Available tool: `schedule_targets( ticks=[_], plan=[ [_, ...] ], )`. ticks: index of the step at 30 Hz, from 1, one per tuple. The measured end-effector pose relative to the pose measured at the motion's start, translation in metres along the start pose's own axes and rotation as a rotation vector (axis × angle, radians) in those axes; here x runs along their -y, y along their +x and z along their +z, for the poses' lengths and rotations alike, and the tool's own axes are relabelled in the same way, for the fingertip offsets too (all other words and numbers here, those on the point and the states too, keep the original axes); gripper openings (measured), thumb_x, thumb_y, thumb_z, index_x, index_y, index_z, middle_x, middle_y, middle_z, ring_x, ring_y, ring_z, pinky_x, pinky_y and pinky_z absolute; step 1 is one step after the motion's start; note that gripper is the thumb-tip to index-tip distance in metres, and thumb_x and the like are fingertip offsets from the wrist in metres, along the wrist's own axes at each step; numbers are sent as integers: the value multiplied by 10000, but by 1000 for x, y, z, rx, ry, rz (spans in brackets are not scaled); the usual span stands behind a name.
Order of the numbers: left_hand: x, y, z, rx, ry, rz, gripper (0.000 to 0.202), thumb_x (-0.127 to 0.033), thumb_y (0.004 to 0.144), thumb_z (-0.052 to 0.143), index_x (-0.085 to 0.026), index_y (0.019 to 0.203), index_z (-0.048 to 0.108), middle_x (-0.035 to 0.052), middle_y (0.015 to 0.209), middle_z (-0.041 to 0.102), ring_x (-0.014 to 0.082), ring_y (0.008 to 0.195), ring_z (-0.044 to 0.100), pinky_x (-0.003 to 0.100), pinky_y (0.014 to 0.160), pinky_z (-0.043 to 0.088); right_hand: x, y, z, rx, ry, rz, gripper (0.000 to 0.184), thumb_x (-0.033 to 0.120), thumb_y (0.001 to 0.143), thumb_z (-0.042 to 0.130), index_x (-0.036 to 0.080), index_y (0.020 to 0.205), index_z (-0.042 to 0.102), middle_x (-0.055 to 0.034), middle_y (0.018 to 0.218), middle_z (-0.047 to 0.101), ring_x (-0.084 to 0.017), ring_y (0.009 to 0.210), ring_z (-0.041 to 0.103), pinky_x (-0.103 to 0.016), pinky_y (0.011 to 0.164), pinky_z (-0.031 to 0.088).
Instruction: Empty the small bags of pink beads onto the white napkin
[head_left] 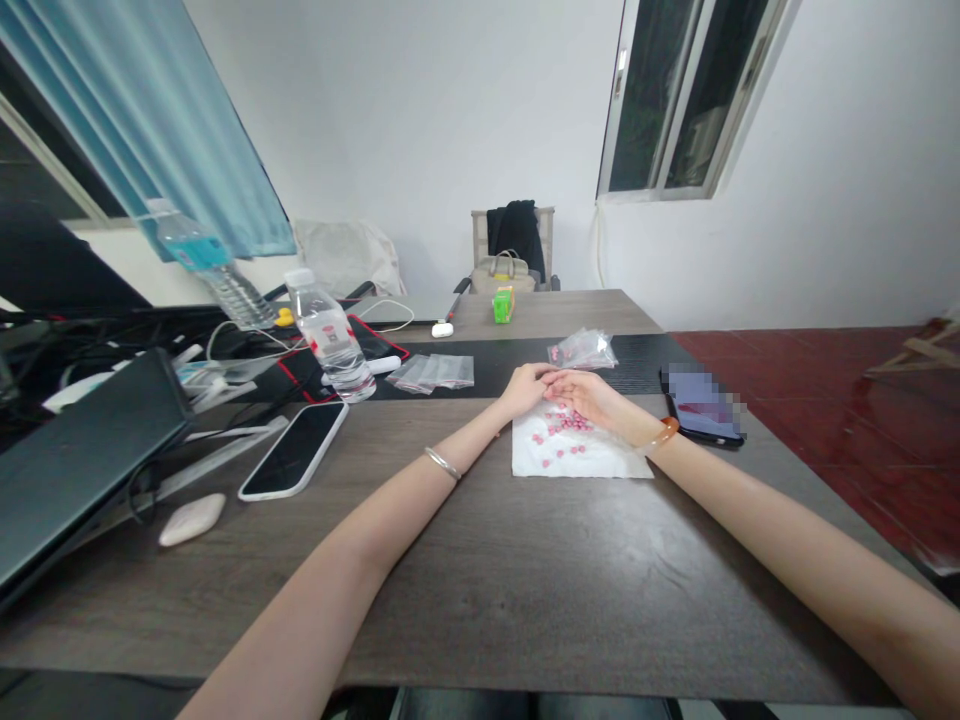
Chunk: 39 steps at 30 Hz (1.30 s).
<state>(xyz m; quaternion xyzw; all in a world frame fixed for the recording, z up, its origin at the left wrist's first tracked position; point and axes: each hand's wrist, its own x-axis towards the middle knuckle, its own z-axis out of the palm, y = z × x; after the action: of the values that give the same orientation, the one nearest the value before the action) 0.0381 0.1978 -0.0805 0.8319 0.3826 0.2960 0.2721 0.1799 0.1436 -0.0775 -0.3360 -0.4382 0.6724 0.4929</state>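
Note:
My left hand (524, 391) is at the far left corner of a white sheet (600, 462), its fingers bent and pressed together. Whatever they may hold is hidden at the fingertips. My right hand (589, 393) leans over the sheet, palm turned partly inward. Its fingers stretch out to the left and touch the left hand's fingers. Below them, several small pink beads (568, 422) lie clustered on the sheet, with a few scattered nearer me. Just beyond the hands is a clear plastic bag (589, 348) with some pink pieces in it.
Small clear zip bags (435, 372) lie left of the hands. A water bottle (330, 335), a white-edged phone (295, 452), a pale mouse (192, 519) and a laptop (90, 460) occupy the left side. Another phone (701, 403) rests at right. A green box (503, 305) stands farther back.

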Motion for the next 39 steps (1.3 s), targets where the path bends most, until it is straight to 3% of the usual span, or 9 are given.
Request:
schedule_targets(
  ticks=[5,8,11,15,23,29,32,35,39],
  plan=[
    [-10,12,-32,-92,117,-183,316,-176,832,438,-98,1021,679,124,993,717,196,910,669,279,844,488,0,-2,-4,3,6,14,132,99,732,578,156,767,691,-43,750,694,-132,775,639,-252,797,484],
    [-16,15,-62,-32,234,-309,220,-177,766,523,-94,858,705,157,829,722,261,904,669,341,844,486,-1,-1,-7,17,20,29,132,97,752,575,155,790,687,-49,753,689,-124,759,633,-241,767,486],
    [-21,10,-87,216,311,-478,40,-86,580,652,-118,569,673,135,539,663,313,743,683,383,742,518,-1,-1,-7,23,26,32,147,84,749,568,144,801,690,-48,742,680,-113,738,622,-224,737,481],
    [-31,-2,-103,547,309,-608,147,-40,441,721,-158,449,634,73,409,606,275,569,661,371,644,536,-2,-1,-6,17,15,23,138,95,733,581,132,804,693,-46,747,674,-107,740,613,-216,735,472],
    [-54,-10,-87,1063,542,-610,220,-292,457,793,-145,408,637,119,529,676,261,619,662,352,675,522,0,-1,-6,-11,9,47,160,86,708,577,141,799,697,-42,775,680,-112,758,615,-222,782,471],
    [-52,-12,-83,1066,444,-623,165,-233,408,814,-161,451,671,98,528,684,245,561,665,312,614,488,2,-3,-3,-23,-11,47,152,84,722,565,143,787,689,-44,780,673,-111,762,616,-225,796,471],
    [-49,-13,-83,1138,386,-578,148,-221,419,800,-154,458,674,97,533,684,230,538,652,288,564,460,3,-5,0,-30,-20,46,144,84,731,563,144,786,681,-46,794,670,-109,763,616,-226,803,469],
    [-48,-14,-81,1138,245,-486,123,-242,473,766,-152,488,685,90,539,681,209,538,635,288,567,458,5,-5,2,-46,-12,60,155,74,735,546,139,773,681,-42,740,659,-109,736,612,-219,769,473],
    [-50,-12,-73,994,45,-257,39,-193,549,694,-168,521,685,29,513,654,151,514,582,263,582,441,6,-5,2,-89,25,68,185,66,761,503,140,761,673,-38,691,654,-109,709,613,-217,752,480]
  ],
)
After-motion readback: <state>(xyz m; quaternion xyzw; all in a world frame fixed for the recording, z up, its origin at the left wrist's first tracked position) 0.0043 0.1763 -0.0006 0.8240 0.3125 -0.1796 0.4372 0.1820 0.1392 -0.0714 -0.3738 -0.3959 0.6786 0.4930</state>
